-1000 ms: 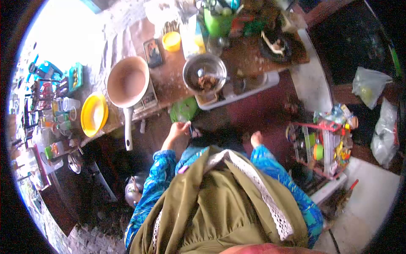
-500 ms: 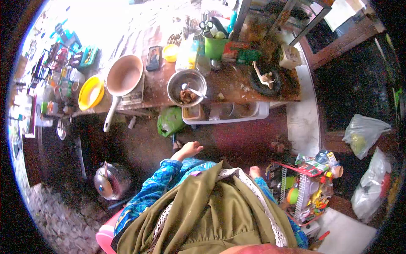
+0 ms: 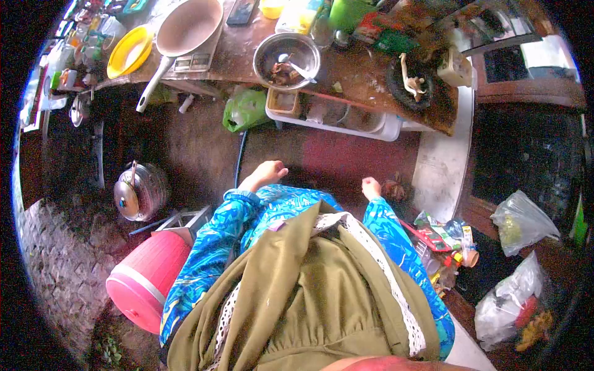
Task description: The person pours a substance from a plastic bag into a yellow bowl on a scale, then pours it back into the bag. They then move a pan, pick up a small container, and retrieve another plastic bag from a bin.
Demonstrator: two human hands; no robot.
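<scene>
My left hand is held in front of my lap with its fingers curled in, and nothing shows in it. To the right, my right hand is closed in a loose fist, apart from any object. Beyond them, on the wooden table, stands a steel bowl with brown pieces and a light spoon in it. Left of this bowl a long-handled pan rests on what looks like a scale. A dark stone mortar with a pale pestle sits at the right end.
Under the table edge are a white tray and a green plastic bag. A yellow bowl is at the left. A metal pot and a pink bucket stand lower left. Plastic bags hang at the right beyond a cluttered rack.
The view has tilted down, so the table sits higher in it and the pink bucket shows more fully. My right hand shows more and has come forward; both hands stay free of objects.
</scene>
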